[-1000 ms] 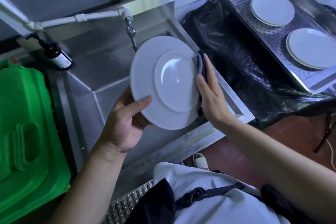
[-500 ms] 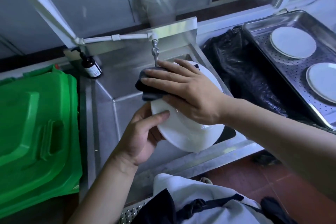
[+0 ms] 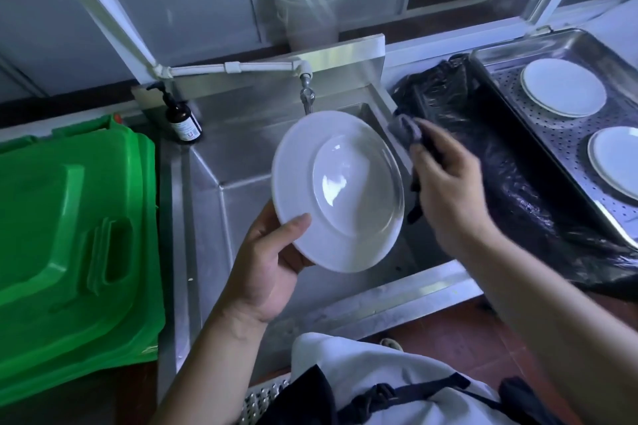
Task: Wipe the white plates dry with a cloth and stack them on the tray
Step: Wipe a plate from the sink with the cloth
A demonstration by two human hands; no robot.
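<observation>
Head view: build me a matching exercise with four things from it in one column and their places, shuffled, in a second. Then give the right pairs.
Things
1. round white plate with a wide rim
2. dark grey cloth
3. brown pump bottle with a white label
4. bright green plastic bin lid

Places
A. on the steel ledge, left of the tap
B. far left, beside the sink
C. gripped in the right hand
D. held tilted over the sink by the left hand

Pairs: 1-D, 2-C, 3-A, 4-B
</observation>
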